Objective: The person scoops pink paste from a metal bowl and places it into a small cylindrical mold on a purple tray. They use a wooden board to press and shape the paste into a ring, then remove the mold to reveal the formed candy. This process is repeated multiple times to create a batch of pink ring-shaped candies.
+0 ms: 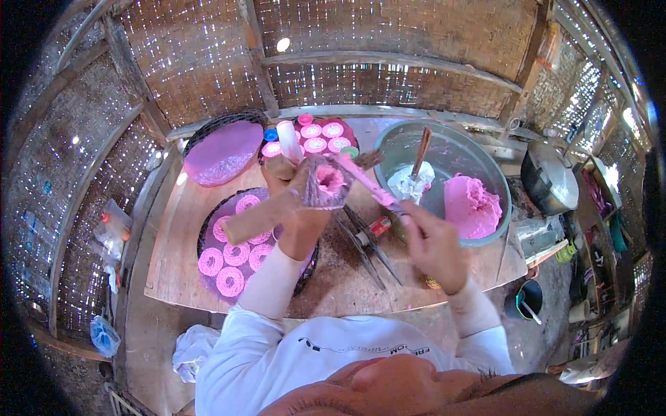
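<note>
Slants left forearm (269, 281) forward and inward, sleeved in pale cloth nearly to the left wrist (295, 243), with bare left hand (309, 220) raised toward mid-view, closed in a grip, partly hidden from the camera. Angles right forearm (477, 317) forward and to the left, likewise sleeved nearly to the right wrist (458, 281), with bare right hand (436, 243) closed too, back turned largely upward, fingers (415, 219) curled and aimed up and leftward. Holds hands apart from each other, left set slightly farther forward than right, both reaching ahead of torso (347, 336).
</note>
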Demonstrator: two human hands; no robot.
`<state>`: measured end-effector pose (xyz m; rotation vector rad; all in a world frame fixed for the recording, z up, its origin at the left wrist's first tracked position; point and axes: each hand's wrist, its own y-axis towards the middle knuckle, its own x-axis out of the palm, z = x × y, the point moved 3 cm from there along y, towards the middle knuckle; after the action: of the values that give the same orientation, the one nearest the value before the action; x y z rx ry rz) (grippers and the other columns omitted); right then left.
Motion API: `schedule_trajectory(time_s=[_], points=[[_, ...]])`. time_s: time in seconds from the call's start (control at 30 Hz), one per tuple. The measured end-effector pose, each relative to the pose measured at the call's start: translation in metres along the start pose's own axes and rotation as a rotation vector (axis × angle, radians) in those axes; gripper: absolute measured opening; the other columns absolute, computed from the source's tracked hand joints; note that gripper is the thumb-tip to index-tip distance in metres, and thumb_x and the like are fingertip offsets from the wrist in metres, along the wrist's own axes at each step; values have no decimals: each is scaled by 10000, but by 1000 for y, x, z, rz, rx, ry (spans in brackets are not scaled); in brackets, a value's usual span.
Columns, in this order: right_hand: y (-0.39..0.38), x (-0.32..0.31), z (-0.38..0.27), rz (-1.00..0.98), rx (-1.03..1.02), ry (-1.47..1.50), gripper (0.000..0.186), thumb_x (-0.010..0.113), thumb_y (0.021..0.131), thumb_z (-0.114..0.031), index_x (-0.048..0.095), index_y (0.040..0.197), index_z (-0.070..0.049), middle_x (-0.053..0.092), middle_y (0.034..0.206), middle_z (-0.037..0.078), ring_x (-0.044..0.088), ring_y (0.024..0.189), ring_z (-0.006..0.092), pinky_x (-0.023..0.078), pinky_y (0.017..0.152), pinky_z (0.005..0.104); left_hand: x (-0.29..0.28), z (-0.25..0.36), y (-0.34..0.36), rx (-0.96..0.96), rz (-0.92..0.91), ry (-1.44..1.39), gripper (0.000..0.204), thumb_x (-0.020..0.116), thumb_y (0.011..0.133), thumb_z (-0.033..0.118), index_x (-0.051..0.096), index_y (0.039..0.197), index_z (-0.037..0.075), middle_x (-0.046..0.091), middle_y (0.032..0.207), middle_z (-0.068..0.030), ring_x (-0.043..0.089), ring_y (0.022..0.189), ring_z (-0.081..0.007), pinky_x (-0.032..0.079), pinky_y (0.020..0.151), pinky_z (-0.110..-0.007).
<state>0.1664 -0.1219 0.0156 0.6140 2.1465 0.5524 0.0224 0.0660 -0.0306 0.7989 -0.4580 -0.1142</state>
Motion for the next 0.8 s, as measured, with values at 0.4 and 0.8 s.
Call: schedule_trajectory(time_s=[0.4, 0.8], points=[[-5, -82, 70, -118, 223, -638, 198, 550, 817, -172, 657, 976, -123, 642, 715, 118, 616, 608, 291, 477, 540, 374, -32, 44, 23, -191, -91, 13, 301, 623, 781, 102, 523, 1056, 32, 560, 1048, -98, 564, 891, -191, 450, 843, -314], [0, 102, 28, -1003, 527, 1917, 925, 435, 767, -683, 302, 1322, 45, 433, 1243, 275, 495, 1091, 371, 419, 890, 485, 4, 27, 18, -268, -464, -1264, 292, 726, 620, 327, 551, 807, 187, 375, 933, -18, 417, 879, -169, 371, 851, -354]])
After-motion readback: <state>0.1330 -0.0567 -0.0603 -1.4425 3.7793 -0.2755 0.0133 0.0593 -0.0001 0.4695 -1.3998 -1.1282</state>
